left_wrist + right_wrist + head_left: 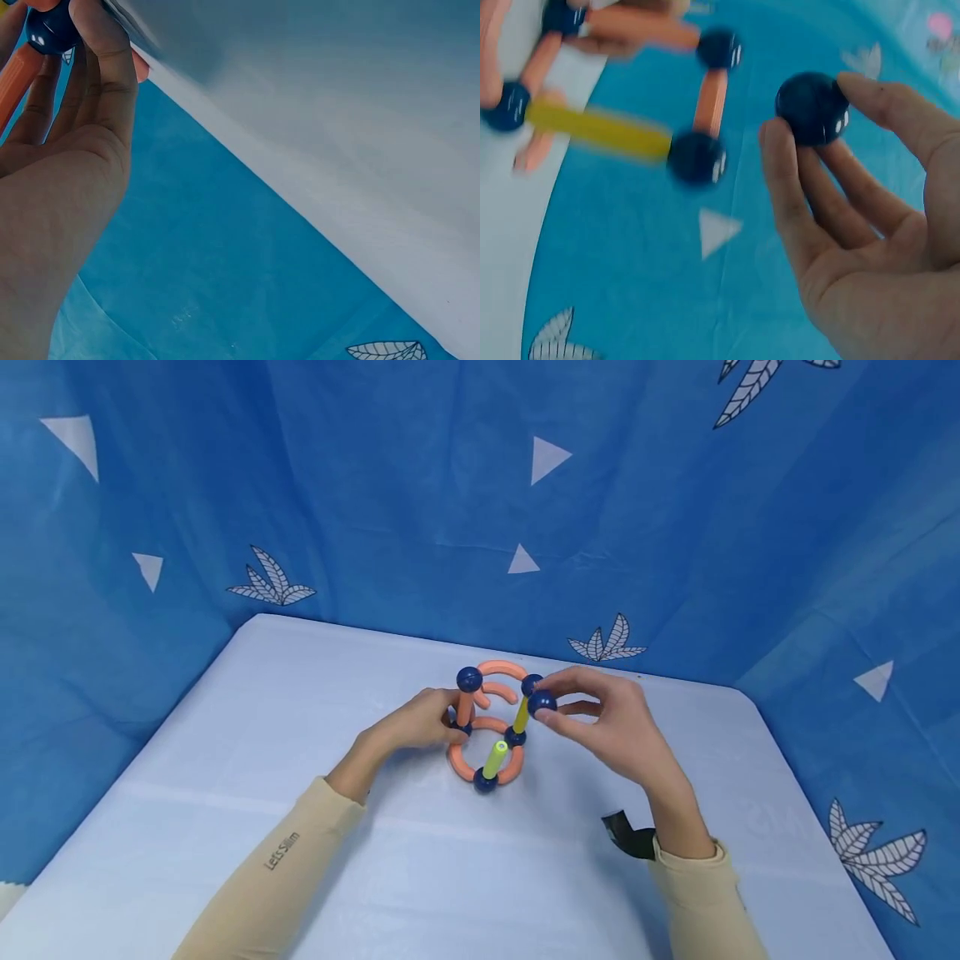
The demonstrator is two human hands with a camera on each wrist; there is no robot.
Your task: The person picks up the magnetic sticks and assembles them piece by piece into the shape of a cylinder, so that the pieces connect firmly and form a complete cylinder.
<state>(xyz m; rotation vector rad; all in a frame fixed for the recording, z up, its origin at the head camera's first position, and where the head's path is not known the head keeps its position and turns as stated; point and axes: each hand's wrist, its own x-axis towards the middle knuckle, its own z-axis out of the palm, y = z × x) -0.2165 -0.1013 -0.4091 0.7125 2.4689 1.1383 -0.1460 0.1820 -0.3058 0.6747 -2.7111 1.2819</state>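
A frame of rods and dark blue balls stands on the table. Its base is a ring of curved orange rods (pixel 461 764). An orange rod (pixel 465 708), a yellow rod (pixel 522 714) and a light green rod (pixel 494 762) rise from it. Balls cap the first two, joined by an orange arc (pixel 502 667); the green rod's top is bare. My left hand (pixel 416 720) holds the base ball (pixel 51 31) at the orange rod's foot. Beside the yellow rod's top, my right hand (pixel 615 722) pinches a separate blue ball (pixel 810 109) between thumb and fingers.
Behind the upright rods, more curved orange pieces (pixel 498 692) show, partly hidden. The white table (pixel 420 877) ends at a blue curtain (pixel 420 510) with leaf and triangle prints. A dark strap (pixel 628 837) juts from the right wrist.
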